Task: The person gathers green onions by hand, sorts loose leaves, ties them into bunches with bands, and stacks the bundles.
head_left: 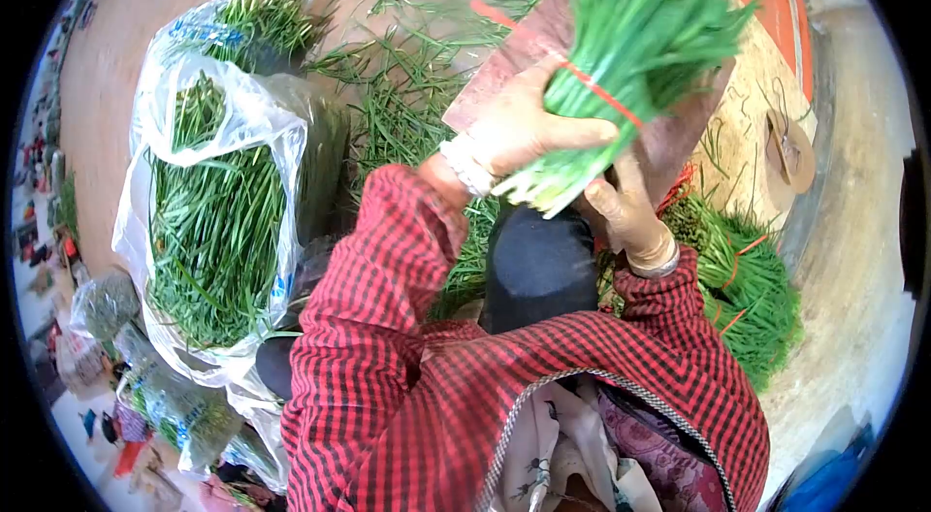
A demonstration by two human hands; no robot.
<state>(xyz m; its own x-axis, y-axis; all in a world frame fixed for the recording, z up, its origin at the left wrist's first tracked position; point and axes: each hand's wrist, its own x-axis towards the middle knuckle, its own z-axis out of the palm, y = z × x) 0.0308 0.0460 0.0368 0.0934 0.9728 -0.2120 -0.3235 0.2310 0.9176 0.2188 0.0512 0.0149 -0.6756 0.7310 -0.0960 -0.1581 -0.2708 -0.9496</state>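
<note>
A thick bundle of garlic chives (645, 27), bound with a red band (593, 93), is held up tilted, its pale cut ends toward me and its green tips away. My left hand (524, 119), in a thin glove, grips it near the band, thumb across the stems. Below the stems, my right hand (635, 216), also gloved, has thumb and fingers apart. Its fingertips reach up against or behind the bundle, partly hidden. A loose end of the red band sticks out beyond the left hand. The leafy tips are slightly blurred.
A clear plastic bag (136, 211) full of loose green chives stands at left. Scattered chives (407, 114) lie on the floor ahead. Tied bundles (752, 289) rest at my right. A reddish board (485, 90) lies beneath the held bundle, with a roll of tape (797, 155) farther right.
</note>
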